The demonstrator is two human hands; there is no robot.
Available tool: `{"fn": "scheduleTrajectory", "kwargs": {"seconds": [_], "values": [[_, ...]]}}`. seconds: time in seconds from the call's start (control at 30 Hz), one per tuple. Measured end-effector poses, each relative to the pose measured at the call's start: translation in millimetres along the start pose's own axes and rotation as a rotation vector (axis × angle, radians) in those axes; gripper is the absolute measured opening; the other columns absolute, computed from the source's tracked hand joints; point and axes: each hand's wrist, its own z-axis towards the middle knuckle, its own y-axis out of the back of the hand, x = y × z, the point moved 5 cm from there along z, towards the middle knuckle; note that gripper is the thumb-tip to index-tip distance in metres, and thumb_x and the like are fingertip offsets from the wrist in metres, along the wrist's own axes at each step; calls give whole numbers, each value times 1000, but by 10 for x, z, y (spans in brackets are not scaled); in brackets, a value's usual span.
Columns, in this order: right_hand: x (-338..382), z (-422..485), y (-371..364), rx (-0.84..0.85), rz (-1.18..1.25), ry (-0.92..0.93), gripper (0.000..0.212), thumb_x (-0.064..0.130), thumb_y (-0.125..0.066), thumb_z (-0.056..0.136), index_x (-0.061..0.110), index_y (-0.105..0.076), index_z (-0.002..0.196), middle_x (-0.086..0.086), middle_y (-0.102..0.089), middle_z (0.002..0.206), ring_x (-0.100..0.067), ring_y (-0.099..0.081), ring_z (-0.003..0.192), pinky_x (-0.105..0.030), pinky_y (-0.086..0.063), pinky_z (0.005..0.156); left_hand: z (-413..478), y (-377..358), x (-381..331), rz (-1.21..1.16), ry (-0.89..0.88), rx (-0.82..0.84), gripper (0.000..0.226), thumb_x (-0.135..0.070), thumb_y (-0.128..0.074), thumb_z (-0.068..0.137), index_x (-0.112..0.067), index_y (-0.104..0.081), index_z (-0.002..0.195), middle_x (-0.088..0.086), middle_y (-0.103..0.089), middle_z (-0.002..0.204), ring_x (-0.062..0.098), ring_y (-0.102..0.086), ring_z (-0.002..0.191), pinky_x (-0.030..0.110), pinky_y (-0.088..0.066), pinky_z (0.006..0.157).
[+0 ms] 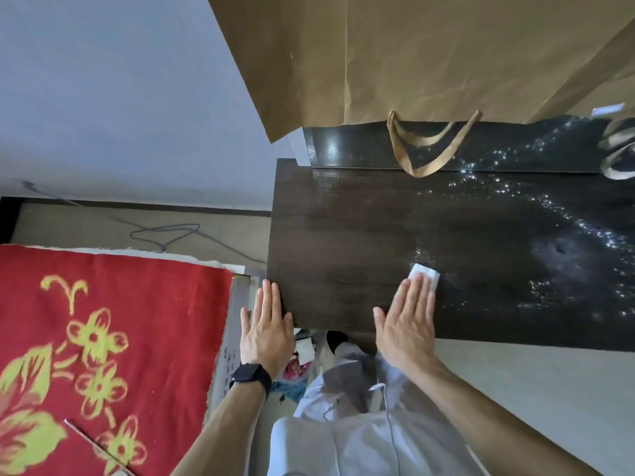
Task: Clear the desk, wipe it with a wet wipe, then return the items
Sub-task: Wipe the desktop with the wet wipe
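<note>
Red cloth: far left, a red spread with a yellow flower pattern lies on a surface beside the worktop; what sits under it cannot be told.

Floor cable: a thin grey lead loops on the floor between the wall and the worktop's left edge.

Left hand: flat and open, fingers together, holding nothing; its fingertips rest at the near-left corner of the worktop, a dark watch on the wrist.

Worktop: dark wood grain, its left half dull and dry-looking, its right half dotted with bright beads of moisture.

Paper bag: a large brown bag stands at the back, on or against the raised ledge; its ribbon handle hangs down in front of the ledge, just above the main surface.

Right hand: open and pressed flat, palm down, fingers pinning the wipe to the surface near the front edge; it presses rather than grips.

Wet wipe: a small folded white pad, mostly showing beyond the fingertips, at the boundary between the dry and the wet zones.

Step in hand: the wiping stage, judged about half done, with the main surface already cleared.

Next move: probably a sweep leftward over the dry half, keeping even pressure so the pad stays folded under the fingers.
</note>
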Motion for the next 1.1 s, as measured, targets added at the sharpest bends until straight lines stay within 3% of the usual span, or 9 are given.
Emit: {"fn": "scheduleTrajectory", "kwargs": {"seconds": [0.17, 0.3, 0.47, 0.6, 0.8, 0.87, 0.93, 1.0, 1.1], "values": [[1328, 109, -138, -6, 102, 442, 71, 47, -24, 101, 0, -8, 152, -17, 2, 161, -27, 9, 150, -46, -12, 121, 41, 67, 16, 74, -6, 1, 62, -38, -20, 106, -15, 5, 158, -2, 9, 167, 8, 12, 151, 47, -2, 125], [1316, 351, -52, 19, 70, 544, 64, 43, -25, 102, 8, -10, 154, -5, 1, 163, -17, 8, 150, -47, -16, 119, 61, 147, 0, 136, -39, -5, 62, -37, -20, 105, -14, 0, 159, -1, 5, 168, 11, 11, 152, 47, -4, 125], [-238, 709, 159, -74, 15, 98, 66, 45, -24, 100, 8, -12, 154, -7, -6, 163, -18, 1, 150, -51, -14, 119, 232, 186, -253, 117, -138, -49, 62, -36, -20, 102, -15, -7, 160, 0, -1, 168, 20, -4, 155, 50, -12, 123], [-824, 700, 271, -70, 72, -125, 69, 45, -19, 100, 3, -6, 153, -12, -3, 162, -23, 0, 150, -52, -19, 118, 541, 144, -610, 0, -62, -32, 64, -42, -20, 105, -19, 7, 158, -3, 12, 166, 19, 8, 154, 49, -4, 124], [639, 413, 113, 47, 78, 533, 65, 47, -15, 102, 8, -12, 154, -6, -3, 163, -16, 6, 150, -47, -13, 120, 626, 50, -611, -15, -34, -1, 61, -49, -5, 101, -26, 27, 148, -6, 30, 160, 14, 25, 148, 49, 5, 124], [914, 638, 152, 31, 64, 646, 63, 46, -15, 103, 10, -14, 154, -3, -4, 163, -13, 6, 149, -46, -13, 120, 634, 64, -594, 39, -63, 0, 64, -53, 10, 94, -25, 31, 147, -7, 34, 158, 14, 30, 146, 48, 6, 124], [835, 1050, 253, 9, 43, 591, 63, 45, -16, 102, 12, -10, 155, -1, -1, 163, -11, 7, 149, -48, -10, 121, 643, 54, -582, 39, -75, -4, 65, -54, 12, 93, -27, 31, 148, -8, 34, 157, 14, 31, 145, 46, 6, 124], [403, 1424, 362, -21, 5, 372, 64, 47, -12, 101, 14, -2, 155, 1, 5, 163, -12, 11, 149, -47, -2, 122, 628, 48, -599, 11, -68, -52, 65, -53, -1, 99, -25, 19, 154, -6, 22, 163, 15, 22, 149, 49, 0, 124], [-487, 1654, 484, -46, -23, 11, 68, 52, -7, 98, 16, 9, 153, 0, 11, 162, -13, 16, 147, -50, 1, 121, 700, 167, -702, -17, -47, -173, 65, -44, -28, 98, -9, -35, 152, 12, -32, 160, 31, -22, 151, 55, -24, 119]]}}
